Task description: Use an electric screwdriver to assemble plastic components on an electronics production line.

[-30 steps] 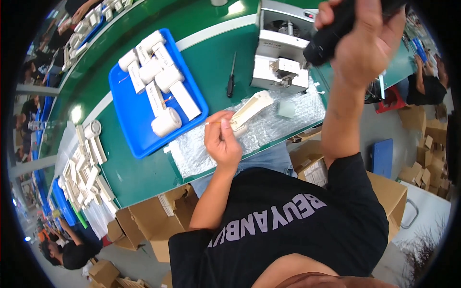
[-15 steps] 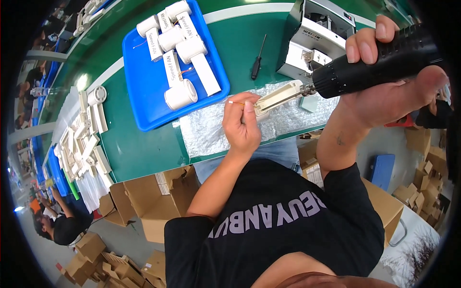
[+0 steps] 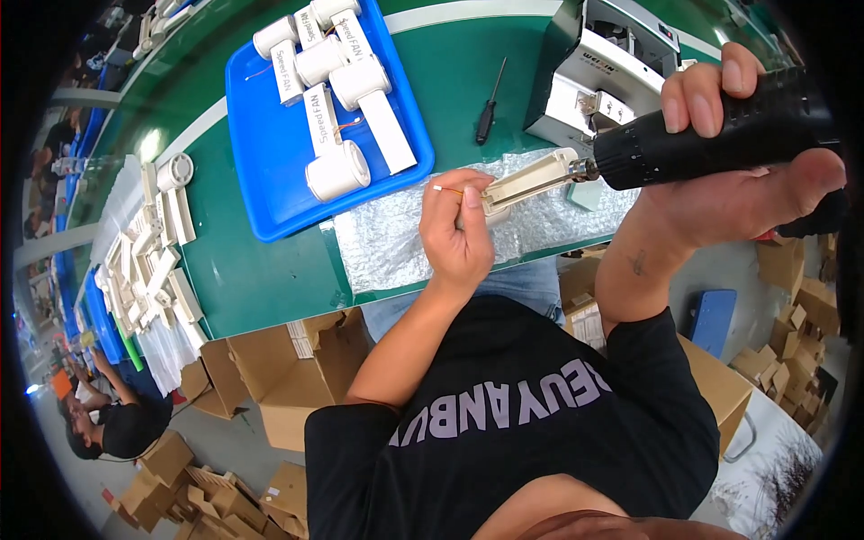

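My left hand [image 3: 457, 229] pinches the near end of a cream plastic fan housing [image 3: 531, 186], its long open channel facing up. A thin wire with a small white plug sticks out between my fingers. My right hand [image 3: 720, 153] is wrapped round a black electric screwdriver [image 3: 711, 130]. The screwdriver's metal tip [image 3: 583, 168] meets the far end of the housing; whether a screw sits there is too small to tell. Under the housing lies a sheet of clear bubble wrap [image 3: 396, 238] on the green table.
A blue tray [image 3: 256, 193] holds several white fan units [image 3: 337, 171]. Beside it lie a black screwdriver [image 3: 486, 121] and a silver machine [image 3: 594, 81]. White plastic housings [image 3: 153, 261] are heaped at the left. Cardboard boxes [image 3: 288, 387] stand below the table edge; a person [image 3: 135, 423] is at far left.
The view has shifted slightly. Both hands keep their hold, and the electric screwdriver stays at the housing's end with a slightly changed tilt.
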The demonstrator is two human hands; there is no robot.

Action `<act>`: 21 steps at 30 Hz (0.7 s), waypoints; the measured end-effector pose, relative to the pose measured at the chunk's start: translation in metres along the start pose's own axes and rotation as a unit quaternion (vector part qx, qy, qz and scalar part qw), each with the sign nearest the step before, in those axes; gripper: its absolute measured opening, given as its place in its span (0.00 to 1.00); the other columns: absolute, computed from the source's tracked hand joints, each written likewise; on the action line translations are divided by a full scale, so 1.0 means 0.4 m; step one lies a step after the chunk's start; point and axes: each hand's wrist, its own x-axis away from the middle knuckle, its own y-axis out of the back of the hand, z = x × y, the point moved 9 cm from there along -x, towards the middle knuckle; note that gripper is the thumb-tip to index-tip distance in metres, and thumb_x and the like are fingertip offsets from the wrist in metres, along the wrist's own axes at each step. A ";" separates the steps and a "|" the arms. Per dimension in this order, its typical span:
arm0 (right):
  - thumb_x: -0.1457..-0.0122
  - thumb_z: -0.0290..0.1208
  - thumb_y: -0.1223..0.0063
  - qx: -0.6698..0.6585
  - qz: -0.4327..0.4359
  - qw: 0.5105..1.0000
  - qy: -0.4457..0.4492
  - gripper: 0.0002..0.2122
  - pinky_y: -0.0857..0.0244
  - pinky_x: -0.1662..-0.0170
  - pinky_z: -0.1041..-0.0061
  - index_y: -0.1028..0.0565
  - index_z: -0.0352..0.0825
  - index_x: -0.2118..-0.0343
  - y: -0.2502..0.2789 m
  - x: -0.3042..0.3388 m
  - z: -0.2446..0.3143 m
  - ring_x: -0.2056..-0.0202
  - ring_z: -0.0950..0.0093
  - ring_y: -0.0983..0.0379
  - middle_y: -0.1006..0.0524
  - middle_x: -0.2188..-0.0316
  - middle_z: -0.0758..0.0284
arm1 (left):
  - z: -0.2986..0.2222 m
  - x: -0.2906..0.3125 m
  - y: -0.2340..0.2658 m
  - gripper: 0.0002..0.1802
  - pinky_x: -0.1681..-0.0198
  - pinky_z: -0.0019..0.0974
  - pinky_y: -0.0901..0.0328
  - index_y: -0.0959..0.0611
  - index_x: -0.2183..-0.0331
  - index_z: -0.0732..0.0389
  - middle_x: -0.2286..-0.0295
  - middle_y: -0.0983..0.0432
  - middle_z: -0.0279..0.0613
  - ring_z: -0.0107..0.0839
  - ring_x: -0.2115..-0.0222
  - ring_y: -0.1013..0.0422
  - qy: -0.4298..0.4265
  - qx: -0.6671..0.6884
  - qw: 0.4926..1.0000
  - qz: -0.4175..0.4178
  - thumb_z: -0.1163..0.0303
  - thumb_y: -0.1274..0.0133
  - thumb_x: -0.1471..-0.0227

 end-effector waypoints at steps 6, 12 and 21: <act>0.42 0.58 0.53 -0.009 0.006 1.000 0.000 0.29 0.37 0.68 0.76 0.37 0.35 0.51 -0.007 0.008 -0.035 0.71 0.76 0.33 0.34 0.64 0.62 | 0.005 -0.001 0.003 0.10 0.64 0.35 0.36 0.22 0.72 0.69 0.68 0.24 0.47 0.37 0.68 0.30 0.005 0.006 1.000 0.001 0.77 0.56 0.42; 0.42 0.59 0.53 0.001 0.013 1.000 0.017 0.29 0.37 0.68 0.76 0.36 0.36 0.51 0.006 0.016 0.002 0.70 0.77 0.33 0.34 0.64 0.62 | -0.001 -0.002 -0.002 0.09 0.64 0.36 0.36 0.22 0.72 0.69 0.69 0.25 0.47 0.38 0.68 0.30 0.002 0.019 1.000 -0.002 0.78 0.56 0.43; 0.33 0.46 0.63 0.244 -0.144 0.951 0.124 0.21 0.28 0.84 0.80 0.37 0.31 0.50 -0.011 -0.065 0.215 0.85 0.76 0.29 0.28 0.80 0.60 | -0.011 -0.006 0.008 0.09 0.61 0.36 0.36 0.22 0.71 0.70 0.66 0.25 0.51 0.37 0.66 0.30 -0.011 -0.027 1.000 0.001 0.79 0.57 0.43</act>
